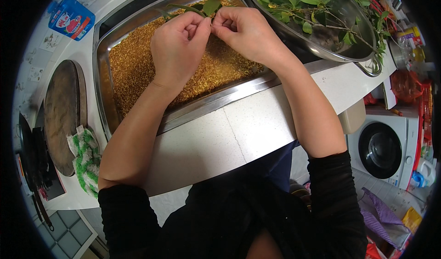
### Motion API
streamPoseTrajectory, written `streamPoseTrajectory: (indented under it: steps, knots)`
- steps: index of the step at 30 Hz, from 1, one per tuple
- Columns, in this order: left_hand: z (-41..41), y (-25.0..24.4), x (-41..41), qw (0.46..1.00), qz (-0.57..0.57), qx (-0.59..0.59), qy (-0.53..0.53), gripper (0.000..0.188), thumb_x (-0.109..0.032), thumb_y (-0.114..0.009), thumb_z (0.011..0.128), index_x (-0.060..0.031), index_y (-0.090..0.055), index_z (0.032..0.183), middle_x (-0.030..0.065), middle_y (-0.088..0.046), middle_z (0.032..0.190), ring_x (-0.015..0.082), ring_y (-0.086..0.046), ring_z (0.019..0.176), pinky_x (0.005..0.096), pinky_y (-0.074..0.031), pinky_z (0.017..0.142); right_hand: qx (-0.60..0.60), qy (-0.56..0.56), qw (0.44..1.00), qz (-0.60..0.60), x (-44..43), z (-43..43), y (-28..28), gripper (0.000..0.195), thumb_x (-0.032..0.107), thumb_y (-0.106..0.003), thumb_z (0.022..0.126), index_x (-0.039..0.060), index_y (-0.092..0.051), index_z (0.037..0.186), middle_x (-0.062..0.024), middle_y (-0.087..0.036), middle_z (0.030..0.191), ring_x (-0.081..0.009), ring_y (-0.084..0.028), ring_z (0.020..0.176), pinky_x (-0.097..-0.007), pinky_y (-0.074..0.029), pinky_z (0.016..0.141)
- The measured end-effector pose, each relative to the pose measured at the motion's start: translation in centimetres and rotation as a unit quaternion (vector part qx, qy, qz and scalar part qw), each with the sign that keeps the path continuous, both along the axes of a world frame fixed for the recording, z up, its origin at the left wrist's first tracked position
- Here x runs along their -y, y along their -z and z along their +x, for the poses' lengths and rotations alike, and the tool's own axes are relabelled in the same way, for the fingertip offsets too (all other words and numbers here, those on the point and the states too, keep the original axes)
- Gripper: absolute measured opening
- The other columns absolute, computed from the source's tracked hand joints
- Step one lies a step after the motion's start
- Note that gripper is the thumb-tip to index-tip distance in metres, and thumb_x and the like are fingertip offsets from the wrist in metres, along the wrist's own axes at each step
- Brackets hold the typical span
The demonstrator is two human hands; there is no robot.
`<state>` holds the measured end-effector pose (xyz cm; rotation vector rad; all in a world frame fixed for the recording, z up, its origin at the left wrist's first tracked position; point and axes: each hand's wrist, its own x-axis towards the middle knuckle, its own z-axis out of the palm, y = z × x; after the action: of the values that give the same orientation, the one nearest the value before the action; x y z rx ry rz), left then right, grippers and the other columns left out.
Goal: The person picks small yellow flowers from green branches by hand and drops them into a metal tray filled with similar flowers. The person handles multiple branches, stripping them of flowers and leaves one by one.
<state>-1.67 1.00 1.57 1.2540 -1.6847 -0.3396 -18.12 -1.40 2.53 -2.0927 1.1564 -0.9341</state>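
Note:
My left hand [181, 47] and my right hand [246, 33] meet at their fingertips over a large rectangular stainless steel tray [103, 102]. Between them they pinch a small leafy sprig [211, 6], whose green leaves stick out beyond the knuckles. The exact spot where the fingers grip the stem is hidden. A layer of tiny golden-orange blossoms [136, 69], which look like osmanthus, covers the tray's floor. To the right, a big steel pan [317, 47] holds leafy branches [308, 9], some hanging over its rim.
A round wooden chopping board [62, 117] leans at the left, beside a green-and-white cloth [86, 162]. A blue detergent bottle [71, 17] stands at the back left. The white countertop [220, 138] ends just before my body. A front-loading washing machine [380, 150] is at the right.

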Motion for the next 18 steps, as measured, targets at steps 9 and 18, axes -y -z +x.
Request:
streamPoseTrajectory:
  steps: [9,18]
  knots:
    - [0.2,0.4,0.2,0.989,0.068,-0.117,0.060,0.009,-0.007,-0.063,0.090,0.0012,-0.064,0.086,-0.0089,-0.050,0.069,-0.0014,-0.037,0.059,0.0158,-0.029,0.051,-0.010,-0.013,1.000,-0.012,0.4,-0.5,0.2,0.013,0.009,-0.062,0.087,-0.0029,-0.060,0.084,-0.0010,-0.057,0.068,-0.0054,-0.049,0.063,-0.0231,-0.043,0.059]
    - [0.3,1.3,0.9,0.981,0.047,-0.168,0.080,0.010,-0.012,-0.067,0.084,-0.0024,-0.066,0.082,-0.0072,-0.052,0.060,-0.0008,-0.040,0.052,0.0172,-0.032,0.047,-0.007,0.003,1.000,-0.011,0.7,-0.5,0.2,0.016,0.012,-0.064,0.087,-0.0030,-0.060,0.083,-0.0014,-0.057,0.068,-0.0059,-0.050,0.063,-0.0240,-0.043,0.059]
